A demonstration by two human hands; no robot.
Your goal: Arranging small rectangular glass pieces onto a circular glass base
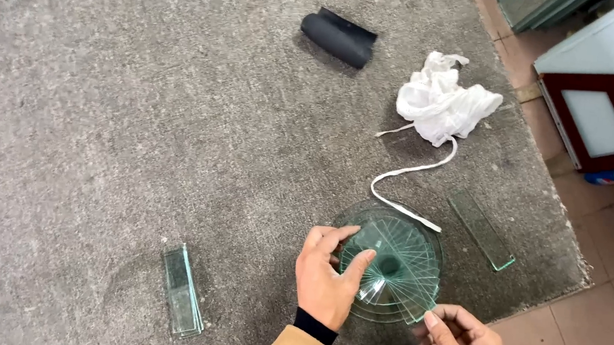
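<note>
The left hand point(325, 277) lies with its palm down on the grey felt-covered table point(147, 113), its fingers spread and curved over the left edge of a fan of clear glass strips point(400, 267). The thumb and the fingertips touch the strips; the hand does not close around them. The right hand point(461, 338) sits at the lower right, near the table's edge, its thumb and forefinger pinching the outer end of the nearest strip in the fan. The strips are laid one over another in a turning spiral, and they rest on a round glass disc point(361, 215) that shows as a greenish rim around them. The whole pile sits near the front right part of the table, between the two hands.

A white ribbon point(398, 192) trails across the top rim of the disc and runs up to a crumpled white cloth point(446, 103). Just right of the disc lies a single glass strip point(481, 229), flat on the felt. Well to the left lies a small stack of glass strips point(182, 300). Far up the table lies a black roll point(338, 36). Beyond the table's right edge is a tiled floor point(594, 233) and a dark red cabinet with white panels point(602, 112).
</note>
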